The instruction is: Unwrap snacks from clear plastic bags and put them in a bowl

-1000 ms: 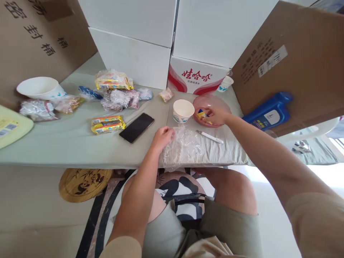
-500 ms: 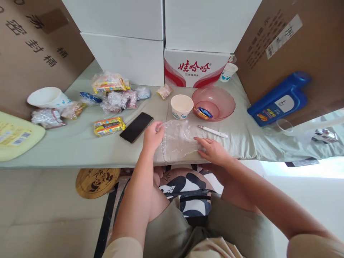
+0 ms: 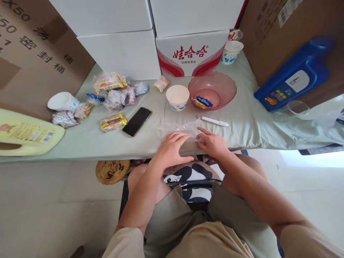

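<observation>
A clear plastic bag (image 3: pixel 178 127) lies flat near the table's front edge. My left hand (image 3: pixel 172 150) is over its near side, fingers stretched forward and thumb apart, holding nothing that I can see. At the bag's right end is my right hand (image 3: pixel 213 144), its index finger extended and the other fingers partly bent; the fingertips appear to touch the film. Just beyond the right hand lies a white pen-like tool (image 3: pixel 213 121). Behind the bag stands a paper cup (image 3: pixel 177 98), beside a pink translucent bowl (image 3: pixel 224 95) with small wrapped snacks (image 3: pixel 202 101) in it.
A phone (image 3: pixel 137 122) and a yellow snack pack (image 3: pixel 113 122) lie left of the bag. Several wrapped packs (image 3: pixel 115 96) are heaped behind them. A yellow jug (image 3: pixel 29 134) stands far left, a blue bottle (image 3: pixel 294 77) far right. White boxes (image 3: pixel 192 57) line the back.
My left hand has left the bag's left side and moved right and nearer to me, its fingers opening. The bag now looks flatter. The camera view has shifted slightly.
</observation>
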The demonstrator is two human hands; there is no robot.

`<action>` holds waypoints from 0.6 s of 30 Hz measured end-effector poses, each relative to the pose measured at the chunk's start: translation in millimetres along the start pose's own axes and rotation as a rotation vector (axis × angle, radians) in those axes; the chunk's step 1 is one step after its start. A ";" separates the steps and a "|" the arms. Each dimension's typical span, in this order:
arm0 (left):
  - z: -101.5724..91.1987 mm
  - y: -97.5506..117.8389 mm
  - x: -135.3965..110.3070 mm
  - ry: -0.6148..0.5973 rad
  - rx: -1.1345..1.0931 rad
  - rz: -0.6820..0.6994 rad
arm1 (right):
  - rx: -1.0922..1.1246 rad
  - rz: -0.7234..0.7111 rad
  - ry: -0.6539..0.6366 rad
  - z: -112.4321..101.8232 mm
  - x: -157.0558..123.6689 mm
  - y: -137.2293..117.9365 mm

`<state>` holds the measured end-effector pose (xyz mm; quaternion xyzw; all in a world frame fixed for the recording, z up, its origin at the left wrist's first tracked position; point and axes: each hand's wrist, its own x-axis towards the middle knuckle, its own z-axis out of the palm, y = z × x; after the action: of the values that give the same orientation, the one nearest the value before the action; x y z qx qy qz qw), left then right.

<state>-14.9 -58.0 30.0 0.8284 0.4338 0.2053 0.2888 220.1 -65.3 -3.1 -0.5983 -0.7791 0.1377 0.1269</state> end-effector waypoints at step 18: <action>-41.4 -40.6 -6.5 -0.031 -0.123 -0.225 | 0.468 -0.161 0.303 -32.4 -13.8 21.5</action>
<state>-67.2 -32.5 33.8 0.7582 0.5061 0.1850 0.3670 254.6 -71.3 18.7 -0.5027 -0.7435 0.2121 0.3867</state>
